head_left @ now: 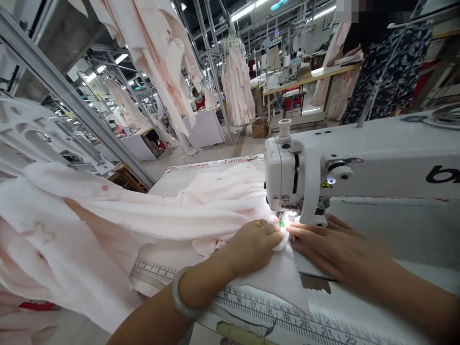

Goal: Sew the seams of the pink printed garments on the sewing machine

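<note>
- Ruler markings (287, 318) are seen along the table edge, partly covered by the pink fabric (201, 215).
- Its edge is pinched by the left hand (253, 244), fingers curled, at the presser foot (282, 221) of the sewing machine (359, 158).
- Right hand (334, 247) is laid flat beside it, grasping nothing.
- A seam seems to be under guidance, which calls for a steady, even feed.

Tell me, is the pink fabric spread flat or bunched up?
Bunched up: the pink fabric heaps in folds beside the sewing machine; only near the left hand is it flat.
</note>
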A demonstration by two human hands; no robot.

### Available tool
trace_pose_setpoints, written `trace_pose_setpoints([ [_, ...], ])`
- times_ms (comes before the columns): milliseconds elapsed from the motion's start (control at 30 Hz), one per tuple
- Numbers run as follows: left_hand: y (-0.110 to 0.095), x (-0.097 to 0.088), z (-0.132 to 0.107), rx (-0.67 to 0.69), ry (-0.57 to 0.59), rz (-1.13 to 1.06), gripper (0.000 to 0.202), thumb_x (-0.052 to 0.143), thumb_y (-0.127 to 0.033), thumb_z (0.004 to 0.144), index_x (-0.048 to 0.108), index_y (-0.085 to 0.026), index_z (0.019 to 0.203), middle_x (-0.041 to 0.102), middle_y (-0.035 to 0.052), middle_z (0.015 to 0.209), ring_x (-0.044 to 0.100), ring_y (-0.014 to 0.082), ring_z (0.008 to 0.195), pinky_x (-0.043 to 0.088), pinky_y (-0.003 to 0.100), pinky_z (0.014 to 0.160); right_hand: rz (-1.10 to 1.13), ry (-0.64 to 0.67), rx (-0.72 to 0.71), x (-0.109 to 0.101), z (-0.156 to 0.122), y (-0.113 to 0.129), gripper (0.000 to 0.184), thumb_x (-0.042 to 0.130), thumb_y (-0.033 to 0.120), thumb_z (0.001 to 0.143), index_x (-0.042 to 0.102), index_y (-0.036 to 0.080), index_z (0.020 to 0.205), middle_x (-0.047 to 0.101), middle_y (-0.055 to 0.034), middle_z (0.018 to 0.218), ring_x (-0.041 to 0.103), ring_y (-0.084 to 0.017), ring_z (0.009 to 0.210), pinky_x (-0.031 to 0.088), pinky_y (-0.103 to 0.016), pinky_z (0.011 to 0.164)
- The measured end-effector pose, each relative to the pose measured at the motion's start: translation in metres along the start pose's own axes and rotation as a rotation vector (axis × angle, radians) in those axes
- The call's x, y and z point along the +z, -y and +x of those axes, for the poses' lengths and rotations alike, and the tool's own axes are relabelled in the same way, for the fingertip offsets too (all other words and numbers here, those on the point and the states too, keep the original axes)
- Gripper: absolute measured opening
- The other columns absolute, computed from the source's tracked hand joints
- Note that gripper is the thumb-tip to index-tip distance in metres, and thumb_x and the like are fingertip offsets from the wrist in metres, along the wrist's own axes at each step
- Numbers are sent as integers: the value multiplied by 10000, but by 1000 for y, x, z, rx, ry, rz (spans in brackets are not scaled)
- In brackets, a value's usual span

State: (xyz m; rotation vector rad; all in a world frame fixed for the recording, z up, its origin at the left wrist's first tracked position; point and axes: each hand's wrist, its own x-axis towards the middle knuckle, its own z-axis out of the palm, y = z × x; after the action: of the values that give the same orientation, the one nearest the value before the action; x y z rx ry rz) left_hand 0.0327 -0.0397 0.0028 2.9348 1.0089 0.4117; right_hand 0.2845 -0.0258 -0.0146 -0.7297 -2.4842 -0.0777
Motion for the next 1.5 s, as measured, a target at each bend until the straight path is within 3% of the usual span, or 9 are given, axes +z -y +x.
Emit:
trace_pose_setpoints([
  [133, 0, -4, 1, -138, -81, -193, 169, 583, -64, 865, 633, -156, 997, 711, 82, 1080, 656, 219, 997, 555, 345, 903, 48, -37, -60, -8, 5, 4, 308, 369, 257, 1107, 673, 231, 1065, 752, -13, 945, 663, -185, 744, 392, -407, 958],
  [267, -4, -7, 3, -232, -175, -299, 163, 583, -59, 878, 638, -172, 981, 678, 57, 1049, 635, 183, 960, 538, 300, 873, 35, -48, -95, -12, 9, 10, 349, 323, 216, 1108, 672, 223, 1116, 723, -4, 914, 641, -184, 757, 349, -400, 985],
  [433, -7, -7, 2, -71, -184, -41, 181, 584, -89, 912, 679, -164, 1047, 656, 57, 977, 601, 203, 938, 508, 339, 882, 41, -5, -58, -7, 8, 12, 388, 296, 222, 1113, 675, 231, 1032, 666, 12, 858, 615, -182, 751, 297, -394, 1007],
  [633, -10, -8, 2, 179, -66, 292, 198, 471, -104, 1030, 668, -123, 1030, 674, 72, 1004, 608, 203, 1015, 448, 367, 982, 60, 28, -30, -6, 5, 11, 412, 314, 228, 1111, 681, 235, 925, 662, 10, 875, 602, -184, 768, 266, -405, 1043],
  [733, -11, -8, 2, 154, -13, 297, 191, 480, -100, 1024, 655, -108, 1099, 672, 73, 997, 613, 202, 1002, 469, 360, 947, 73, 1, -19, -10, 8, 11, 386, 335, 237, 1113, 679, 240, 937, 685, 16, 892, 611, -177, 772, 283, -389, 1034],
  [933, -15, -7, -1, 97, 21, 266, 182, 492, -110, 1021, 658, -127, 1093, 675, 67, 1014, 612, 204, 1012, 474, 355, 970, 3, -60, -76, -11, 10, 14, 358, 285, 219, 1123, 640, 216, 1161, 754, 1, 1114, 687, -159, 894, 272, -367, 1054],
  [1100, -14, -5, 2, 75, 36, 279, 154, 527, -111, 1003, 649, -93, 1096, 662, 78, 1025, 611, 216, 1013, 478, 354, 965, -42, -71, -55, -5, 11, 13, 386, 275, 238, 1122, 660, 256, 1100, 778, 28, 1058, 701, -184, 879, 251, -417, 1056],
  [1300, -10, -4, 11, 17, 46, 325, 157, 499, -50, 969, 640, -107, 1009, 653, 69, 944, 615, 220, 953, 491, 353, 930, -93, 1, 4, 1, 4, 4, 323, 396, 337, 1092, 604, 248, 1323, 763, -33, 1039, 668, -257, 893, 333, -464, 972],
  [1500, -4, 1, 9, 34, -23, 306, 183, 475, -57, 976, 627, -118, 1059, 682, 72, 1005, 617, 212, 1009, 493, 351, 948, 21, 63, -7, -6, 2, 1, 320, 371, 310, 1108, 678, 245, 1050, 733, -26, 994, 646, -217, 857, 365, -457, 969],
])
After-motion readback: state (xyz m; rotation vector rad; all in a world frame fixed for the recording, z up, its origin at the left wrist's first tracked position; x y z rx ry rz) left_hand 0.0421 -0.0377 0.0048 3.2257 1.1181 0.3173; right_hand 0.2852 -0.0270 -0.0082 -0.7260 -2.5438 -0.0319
